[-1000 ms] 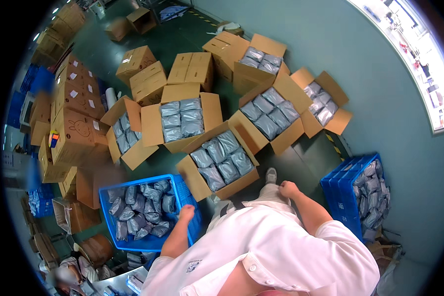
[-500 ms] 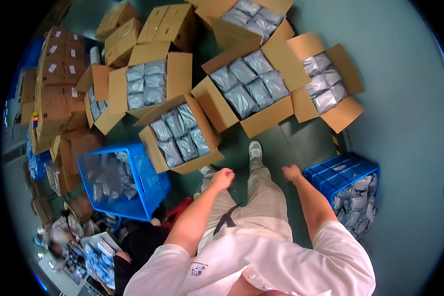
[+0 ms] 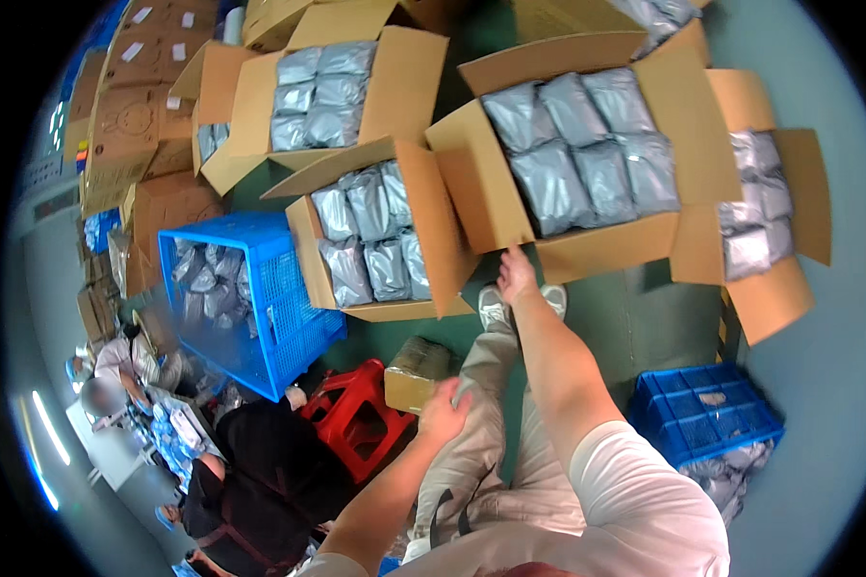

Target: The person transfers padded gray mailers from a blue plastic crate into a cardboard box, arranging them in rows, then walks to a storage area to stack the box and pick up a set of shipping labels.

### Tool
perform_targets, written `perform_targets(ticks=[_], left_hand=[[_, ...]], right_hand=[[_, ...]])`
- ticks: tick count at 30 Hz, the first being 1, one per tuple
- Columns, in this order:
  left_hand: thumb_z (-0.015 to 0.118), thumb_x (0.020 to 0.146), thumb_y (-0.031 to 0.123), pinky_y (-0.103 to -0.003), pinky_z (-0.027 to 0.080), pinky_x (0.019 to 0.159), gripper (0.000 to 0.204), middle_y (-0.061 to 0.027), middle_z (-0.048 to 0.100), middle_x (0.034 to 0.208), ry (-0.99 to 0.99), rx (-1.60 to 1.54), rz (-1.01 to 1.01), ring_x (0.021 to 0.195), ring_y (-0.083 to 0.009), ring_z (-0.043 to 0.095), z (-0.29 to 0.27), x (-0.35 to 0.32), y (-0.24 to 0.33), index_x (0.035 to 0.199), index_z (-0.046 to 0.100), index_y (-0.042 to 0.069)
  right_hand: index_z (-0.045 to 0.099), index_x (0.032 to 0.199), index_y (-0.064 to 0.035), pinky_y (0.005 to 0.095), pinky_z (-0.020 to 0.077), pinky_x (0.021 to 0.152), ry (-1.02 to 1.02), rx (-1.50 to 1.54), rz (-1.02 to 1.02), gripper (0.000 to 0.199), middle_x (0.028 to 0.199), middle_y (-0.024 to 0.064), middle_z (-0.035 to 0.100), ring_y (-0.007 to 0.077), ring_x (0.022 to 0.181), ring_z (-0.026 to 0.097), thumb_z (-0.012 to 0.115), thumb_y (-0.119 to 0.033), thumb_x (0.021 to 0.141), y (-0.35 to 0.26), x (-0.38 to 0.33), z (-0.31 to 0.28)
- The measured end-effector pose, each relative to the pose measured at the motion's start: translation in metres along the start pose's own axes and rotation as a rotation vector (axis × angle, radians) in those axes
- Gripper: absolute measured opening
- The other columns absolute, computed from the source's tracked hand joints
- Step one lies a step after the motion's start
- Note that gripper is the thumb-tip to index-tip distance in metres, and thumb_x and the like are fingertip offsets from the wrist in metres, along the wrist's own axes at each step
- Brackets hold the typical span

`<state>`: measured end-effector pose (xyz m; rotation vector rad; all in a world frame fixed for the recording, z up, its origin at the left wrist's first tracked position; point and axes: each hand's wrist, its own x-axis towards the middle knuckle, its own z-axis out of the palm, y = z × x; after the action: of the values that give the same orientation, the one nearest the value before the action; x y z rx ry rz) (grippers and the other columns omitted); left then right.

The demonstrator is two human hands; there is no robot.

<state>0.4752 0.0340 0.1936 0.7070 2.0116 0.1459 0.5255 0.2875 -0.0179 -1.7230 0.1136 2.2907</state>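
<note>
My right hand (image 3: 517, 275) reaches forward, its fingertips at the lower edge of a flap on a large open carton (image 3: 606, 236). Whether they touch the flap I cannot tell. Grey plastic-wrapped packages (image 3: 551, 188) fill this carton in rows. Low and to the left, my left hand (image 3: 445, 413) hangs in front of my trouser leg with thumb and fingers apart, holding nothing. It is nearest to a small taped cardboard box (image 3: 417, 375). Left of the large carton stands another open carton (image 3: 428, 207) of grey packages, its flaps spread.
A blue crate (image 3: 303, 288) of grey bags stands left, near a red stool (image 3: 356, 418) and a person in black (image 3: 269, 462). Another blue crate (image 3: 707, 409) sits at right. More open cartons stand far left (image 3: 409, 82) and far right (image 3: 770, 298); stacked cartons (image 3: 125, 125) rise beyond.
My view has shifted, bringing the cartons closer. My right hand has moved forward and left to the large carton's flap. The small box and more of the red stool have come into view.
</note>
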Motion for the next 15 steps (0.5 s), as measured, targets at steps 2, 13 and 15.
perform_targets(ticks=[2,13,15], left_hand=[[0.075,0.083,0.022,-0.049,0.047,0.093,0.057,-0.0242,0.053,0.118,0.496,0.106,0.316,0.108,-0.0432,0.055,-0.026,0.038,0.027,0.127,0.049,-0.002],[0.045,0.098,0.048,-0.049,0.055,0.081,0.056,-0.0242,0.071,0.090,0.123,0.491,-0.078,0.090,-0.0410,0.069,-0.097,0.156,0.058,0.086,0.073,0.001],[0.044,0.099,0.047,-0.049,0.055,0.080,0.056,-0.0239,0.071,0.090,0.111,0.494,-0.081,0.089,-0.0405,0.070,-0.099,0.144,0.055,0.086,0.073,0.001]], right_hand=[[0.025,0.156,-0.0145,0.0450,0.0035,0.120,-0.132,0.226,-0.141,0.088,0.164,0.0075,0.020,0.0253,0.152,0.010,0.054,-0.066,0.091,-0.005,0.027,0.002],[0.051,0.131,-0.0107,0.0439,0.0462,0.102,0.175,0.041,-0.308,0.042,0.128,0.0051,0.061,0.0260,0.118,0.059,0.055,-0.039,0.101,-0.009,0.036,0.005],[0.051,0.132,-0.0106,0.0439,0.0466,0.101,0.185,0.038,-0.310,0.042,0.128,0.0052,0.061,0.0257,0.116,0.060,0.055,-0.039,0.101,-0.013,0.033,-0.002]])
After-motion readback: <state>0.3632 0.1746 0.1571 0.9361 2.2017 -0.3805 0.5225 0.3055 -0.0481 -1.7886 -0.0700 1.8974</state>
